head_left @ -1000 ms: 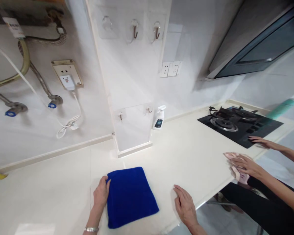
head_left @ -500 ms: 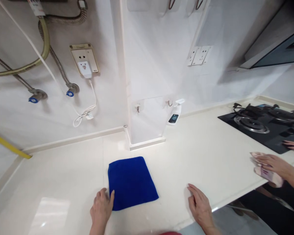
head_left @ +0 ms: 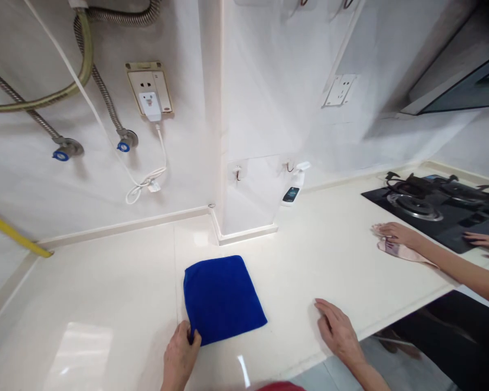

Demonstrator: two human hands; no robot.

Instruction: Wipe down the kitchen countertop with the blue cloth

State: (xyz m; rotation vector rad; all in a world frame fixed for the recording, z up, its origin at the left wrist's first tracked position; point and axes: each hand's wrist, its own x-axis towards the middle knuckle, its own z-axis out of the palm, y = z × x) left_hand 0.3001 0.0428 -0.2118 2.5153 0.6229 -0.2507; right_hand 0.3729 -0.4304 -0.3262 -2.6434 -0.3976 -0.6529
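Observation:
A square blue cloth (head_left: 224,300) lies flat on the white countertop (head_left: 130,288). My left hand (head_left: 181,350) has its thumb and fingers pinched on the cloth's near left corner, which lifts slightly there. To the right of the cloth, my right hand (head_left: 339,332) rests on the counter near its front edge. Its fingers are stretched out, with the thumb a little apart and nothing held.
A co-worker's hand (head_left: 399,234) presses a pale patterned cloth (head_left: 407,253) on the counter at right; their other hand (head_left: 487,241) is by the black gas stove (head_left: 440,209). A spray bottle (head_left: 294,187) stands beside the wall pillar (head_left: 250,201).
My left hand has closed on the blue cloth's near left corner. The co-worker's hand with the patterned cloth has moved left and farther from the counter's edge. My view has shifted slightly.

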